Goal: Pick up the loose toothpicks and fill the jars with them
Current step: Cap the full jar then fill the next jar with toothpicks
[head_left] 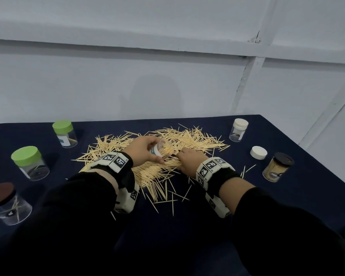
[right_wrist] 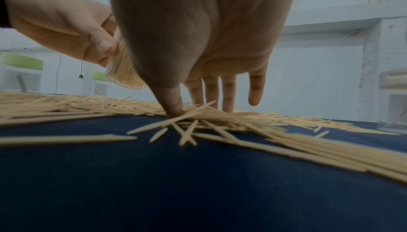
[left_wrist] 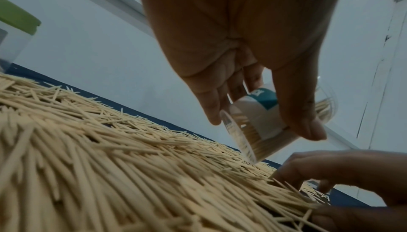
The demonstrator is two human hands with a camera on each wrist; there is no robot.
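Toothpicks (head_left: 163, 170) heaped mid-table; tilted jar (head_left: 161, 150) gripped above them by left hand (head_left: 142, 151).
Right hand (head_left: 189, 159) nearer: thumb and straight fingers pressed into sticks lying left-right, just right of jar's mouth.

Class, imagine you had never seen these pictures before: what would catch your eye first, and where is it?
First, the big pile of loose toothpicks sprawled across the middle of the dark blue table. Next, the two hands at its centre: the left hand holds a tilted open jar partly filled with toothpicks, while the right hand reaches into the pile. Capped jars stand along both sides.
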